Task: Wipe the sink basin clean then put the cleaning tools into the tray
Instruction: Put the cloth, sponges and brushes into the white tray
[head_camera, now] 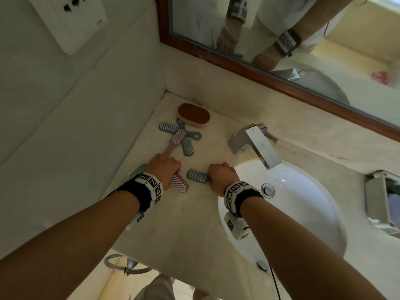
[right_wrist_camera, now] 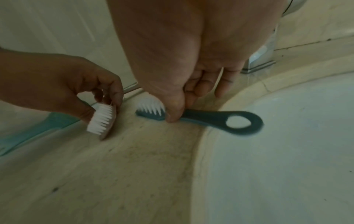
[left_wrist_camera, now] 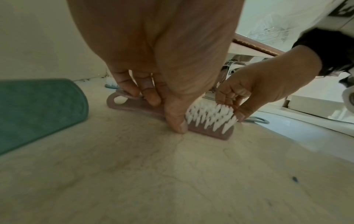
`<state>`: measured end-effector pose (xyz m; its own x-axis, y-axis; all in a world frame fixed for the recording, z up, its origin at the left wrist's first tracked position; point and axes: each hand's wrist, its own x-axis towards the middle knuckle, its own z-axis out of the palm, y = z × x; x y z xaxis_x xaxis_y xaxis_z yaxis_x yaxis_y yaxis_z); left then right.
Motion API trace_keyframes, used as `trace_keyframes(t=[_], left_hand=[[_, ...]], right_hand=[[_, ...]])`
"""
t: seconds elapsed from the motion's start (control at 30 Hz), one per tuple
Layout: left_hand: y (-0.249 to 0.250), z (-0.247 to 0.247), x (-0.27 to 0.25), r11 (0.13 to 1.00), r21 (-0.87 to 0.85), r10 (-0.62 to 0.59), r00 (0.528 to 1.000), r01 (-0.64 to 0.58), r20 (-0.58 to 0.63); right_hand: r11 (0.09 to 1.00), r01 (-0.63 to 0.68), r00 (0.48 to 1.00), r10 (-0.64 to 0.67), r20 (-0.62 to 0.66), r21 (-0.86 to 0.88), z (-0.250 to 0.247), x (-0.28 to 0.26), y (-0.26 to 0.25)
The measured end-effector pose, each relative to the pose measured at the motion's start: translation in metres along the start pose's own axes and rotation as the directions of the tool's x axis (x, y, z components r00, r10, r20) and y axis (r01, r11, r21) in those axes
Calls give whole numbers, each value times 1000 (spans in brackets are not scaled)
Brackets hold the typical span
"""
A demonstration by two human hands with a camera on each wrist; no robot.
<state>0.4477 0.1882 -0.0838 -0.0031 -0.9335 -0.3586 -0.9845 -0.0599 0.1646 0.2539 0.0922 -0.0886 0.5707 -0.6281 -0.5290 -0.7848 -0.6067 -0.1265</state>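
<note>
On the marble counter (head_camera: 194, 224) left of the white sink basin (head_camera: 292, 213), my left hand (head_camera: 171, 169) pinches the handle of a pink brush (head_camera: 180, 183) with white bristles. In the left wrist view the thumb and fingers of the left hand (left_wrist_camera: 164, 112) clamp that pink brush (left_wrist_camera: 208, 122) as it lies on the counter. My right hand (head_camera: 216, 174) pinches the neck of a blue-grey brush (head_camera: 196, 176). Seen from the right wrist, this blue-grey brush (right_wrist_camera: 214, 119) pokes its looped handle over the basin rim, with the right hand (right_wrist_camera: 182, 109) on it. A tray (head_camera: 373, 187) sits right of the basin.
A brown sponge (head_camera: 193, 114) and three crossed brushes (head_camera: 187, 146) lie in the back corner of the counter. A teal pad (left_wrist_camera: 38, 109) lies by my left hand. The chrome faucet (head_camera: 257, 146) overhangs the basin. Behind it hangs a mirror (head_camera: 281, 40), and a wall socket (head_camera: 71, 20) is on the left.
</note>
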Motion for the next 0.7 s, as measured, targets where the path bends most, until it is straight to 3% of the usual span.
trace_keyframes(t=[0.13,0.37,0.5,0.7], left_hand=[[-2,-5,-2,1000,6,6,1000,-6,-7],[1,-16,-9,995,16,-99,989,101,-107],[8,-35,-13,984,-55,-180,961,172,-211],[26,-92,-10,966,-237,-184,910,99,-371]], right_hand=[[997,-79,996,78,41,22,1,-7,-2],[988,-109,994,106,34,113,-4,-29,-4],[973,-156,982,171,-76,173,-31,-45,1],[968,-153,945,202,-257,198,-99,-79,14]])
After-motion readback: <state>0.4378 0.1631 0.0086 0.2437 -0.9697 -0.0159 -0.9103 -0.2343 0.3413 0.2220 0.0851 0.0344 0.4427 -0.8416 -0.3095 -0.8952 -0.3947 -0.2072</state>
